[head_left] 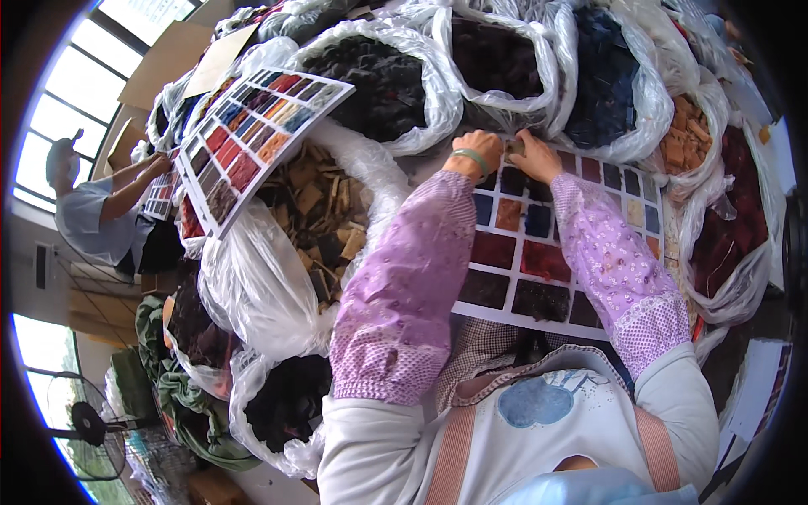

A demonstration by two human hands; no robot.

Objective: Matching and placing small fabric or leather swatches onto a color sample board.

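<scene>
A white board with rows of coloured fabric-like swatches lies in front of me. Over its far edge, my left hand is closed, a green band round its wrist. Beside it, my right hand has its thumb and fingers drawn together near the same top row. Whatever small piece sits between the fingertips is too hidden to name. Dark, rust and deep red swatches fill the board's squares below my hands. Purple patterned sleeves cover both forearms.
Open plastic bags surround the board, holding black pieces, blue pieces, orange-brown pieces and tan pieces. A second swatch board rests tilted over bags at left. Another person handles a board beyond it. A fan stands lower left.
</scene>
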